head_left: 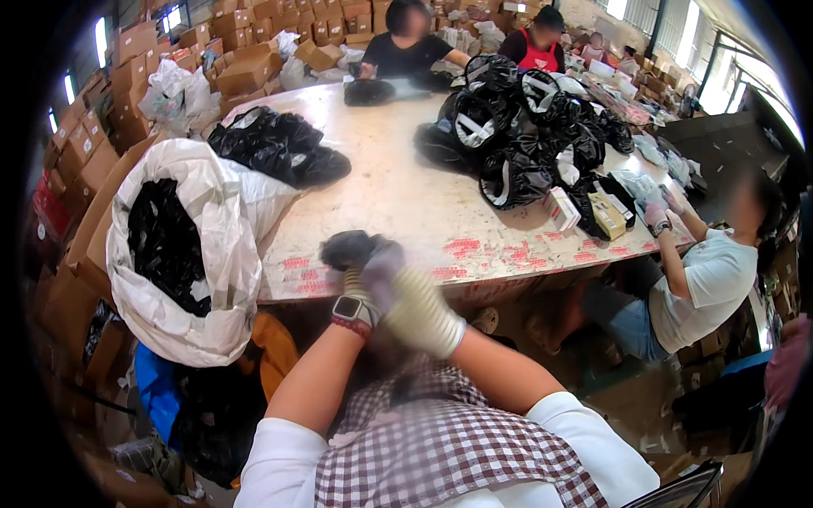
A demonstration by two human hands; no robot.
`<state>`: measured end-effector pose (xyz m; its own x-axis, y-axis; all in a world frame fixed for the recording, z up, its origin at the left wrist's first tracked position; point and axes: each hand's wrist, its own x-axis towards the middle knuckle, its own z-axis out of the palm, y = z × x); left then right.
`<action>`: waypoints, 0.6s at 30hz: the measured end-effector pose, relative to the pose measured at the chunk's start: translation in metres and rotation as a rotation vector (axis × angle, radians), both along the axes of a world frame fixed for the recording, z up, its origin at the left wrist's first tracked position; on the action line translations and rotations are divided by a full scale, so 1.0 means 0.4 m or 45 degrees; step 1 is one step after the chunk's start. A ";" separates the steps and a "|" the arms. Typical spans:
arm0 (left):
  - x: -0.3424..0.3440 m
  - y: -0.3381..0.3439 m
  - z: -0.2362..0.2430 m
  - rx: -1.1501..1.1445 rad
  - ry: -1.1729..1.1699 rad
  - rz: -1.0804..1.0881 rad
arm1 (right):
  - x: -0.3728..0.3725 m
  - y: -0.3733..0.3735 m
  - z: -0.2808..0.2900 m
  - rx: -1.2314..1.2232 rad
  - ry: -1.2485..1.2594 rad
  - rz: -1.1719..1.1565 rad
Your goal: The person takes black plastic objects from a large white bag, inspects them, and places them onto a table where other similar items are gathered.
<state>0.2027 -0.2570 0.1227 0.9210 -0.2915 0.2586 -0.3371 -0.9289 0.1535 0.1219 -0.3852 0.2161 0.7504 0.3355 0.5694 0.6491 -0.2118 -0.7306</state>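
Both my hands are gloved and close together over the near edge of the table (373, 182). A small dark bundle (347, 250), which looks like black plastic, sits at the fingers of my left hand (359, 286); that hand appears closed on it. My right hand (415, 305), in a cream glove with a greyish finger part, crosses beside the left and reaches toward the same bundle. Motion smears its fingers, so their grip does not show. A smartwatch (345, 307) is on my left wrist.
An open white sack (233, 245) holding black plastic stands left of me. Black plastic bundles (279, 148) lie at the table's left; black bags (508, 178) are piled at its right. Small boxes (608, 216) lie beside a seated co-worker (707, 271). Other people work across the table.
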 end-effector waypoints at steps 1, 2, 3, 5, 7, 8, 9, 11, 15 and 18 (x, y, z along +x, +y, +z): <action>-0.001 0.015 0.022 0.025 0.004 0.034 | -0.066 0.019 0.031 -0.160 -0.128 0.111; -0.009 0.034 0.051 0.055 0.025 0.071 | -0.112 0.034 0.028 -0.169 -0.192 0.110; -0.009 0.043 0.082 0.086 0.060 0.075 | -0.141 0.045 0.017 -0.183 -0.248 0.098; -0.011 0.059 0.170 0.195 0.162 0.056 | -0.116 0.027 0.054 0.608 0.880 0.202; -0.031 0.036 0.246 0.283 0.247 -0.131 | -0.043 -0.041 0.032 0.831 0.952 0.107; -0.054 0.014 0.284 0.324 0.347 -0.258 | -0.025 -0.066 0.037 0.766 0.911 0.174; -0.062 0.029 0.270 -0.119 0.248 -0.599 | -0.009 -0.089 0.036 0.687 0.865 0.139; -0.071 0.032 0.246 -0.437 0.506 -0.753 | -0.005 -0.119 0.053 0.612 0.831 0.066; -0.079 -0.033 0.180 -0.398 0.135 -0.370 | -0.059 -0.136 0.138 0.669 0.796 0.135; -0.086 -0.053 0.054 -2.002 0.895 -0.744 | -0.102 -0.107 0.143 0.532 0.741 0.252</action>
